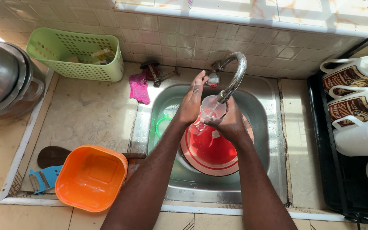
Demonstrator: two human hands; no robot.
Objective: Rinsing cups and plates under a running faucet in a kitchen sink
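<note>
In the head view, a clear plastic cup (213, 108) is held under the curved tap (234, 76), above the red bowl (211, 149) in the sink (260, 115). Wet plastic could be let slip and dropped. The right hand (231, 123) is wrapped around the cup; the left hand (191, 102) is pressed against its rim, fingers nearly straight.

You face a wall (243, 40) of small pale square tiles, with a marbled ledge (303, 10) along the top — bright daylight falls across it. Below lies a worn beige counter (90, 110) edged in white trim, and a steel sink (260, 98) is set into it. Sun brightens the left edge of the counter too. On your right a black rack (341, 179) sits against the counter — its far rim runs up toward the wall.
</note>
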